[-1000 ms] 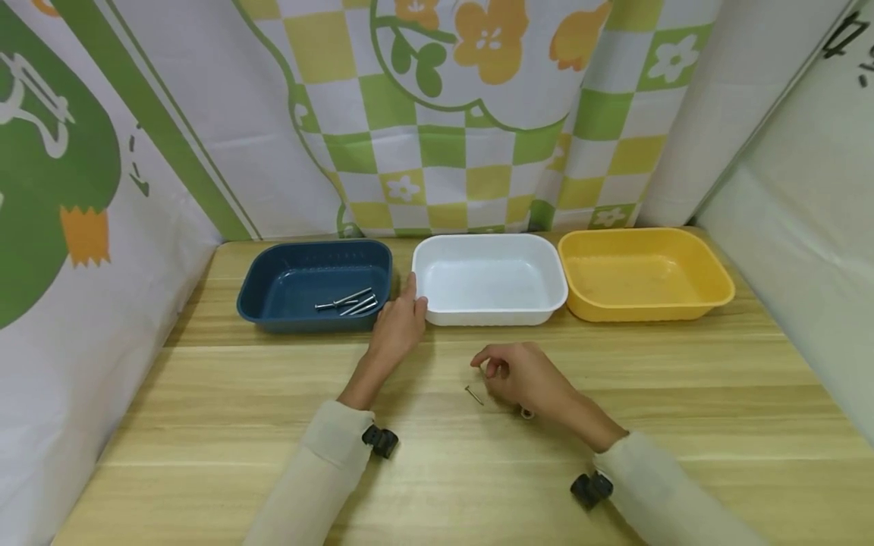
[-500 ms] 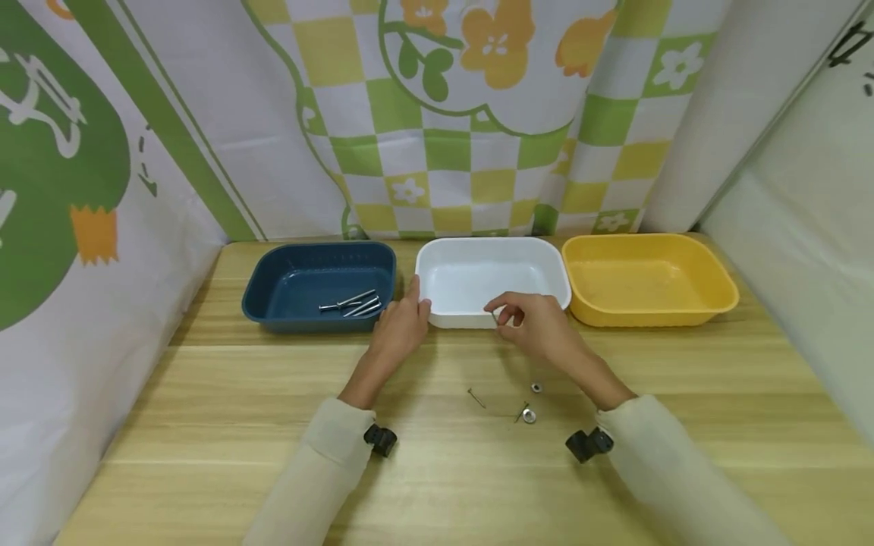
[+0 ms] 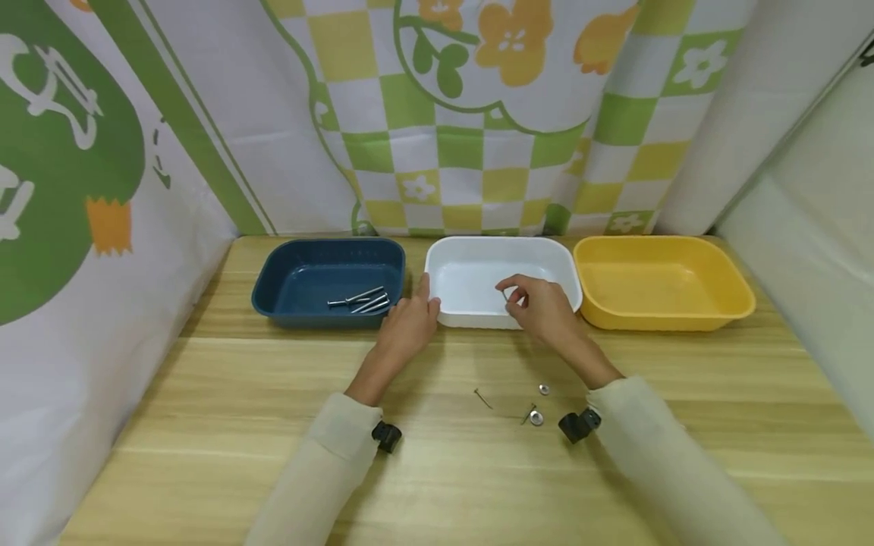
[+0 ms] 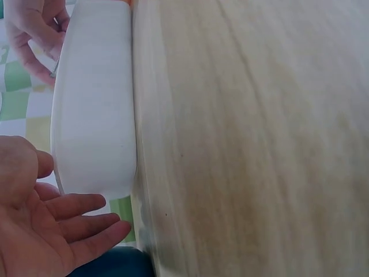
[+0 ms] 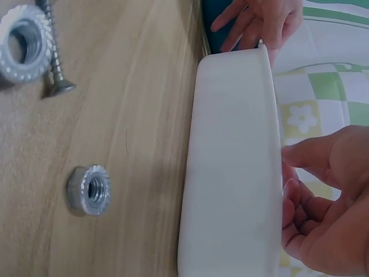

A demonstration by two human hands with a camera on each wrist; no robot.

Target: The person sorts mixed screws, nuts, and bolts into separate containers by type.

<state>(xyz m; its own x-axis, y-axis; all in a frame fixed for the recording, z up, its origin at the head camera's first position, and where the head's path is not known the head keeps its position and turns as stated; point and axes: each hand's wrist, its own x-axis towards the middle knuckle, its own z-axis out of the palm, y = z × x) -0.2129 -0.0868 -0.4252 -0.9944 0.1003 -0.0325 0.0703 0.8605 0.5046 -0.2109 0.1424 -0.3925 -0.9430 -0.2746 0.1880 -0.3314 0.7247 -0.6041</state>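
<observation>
My right hand (image 3: 542, 307) is above the front part of the white tray (image 3: 437, 311), pinching a small screw (image 3: 504, 295) between thumb and fingertip. In the left wrist view only a bit of that screw (image 4: 55, 71) shows past the tray's rim. My left hand (image 3: 408, 322) rests against the left end of the white tray, its fingers fairly straight along the outer wall. On the table in front lie a screw (image 3: 483, 399), another screw (image 3: 528, 413), a larger flange nut (image 3: 536, 418) and a smaller flange nut (image 5: 90, 190).
Left of the white tray stands a dark blue tray (image 3: 273, 307) holding several long bolts (image 3: 369, 300). A yellow tray (image 3: 665, 320) sits close on the right. A patterned cloth (image 3: 464, 167) hangs behind all three.
My right hand has lifted a screw from the table and carried it forward over the white tray. The left hand has stayed at that tray's end.
</observation>
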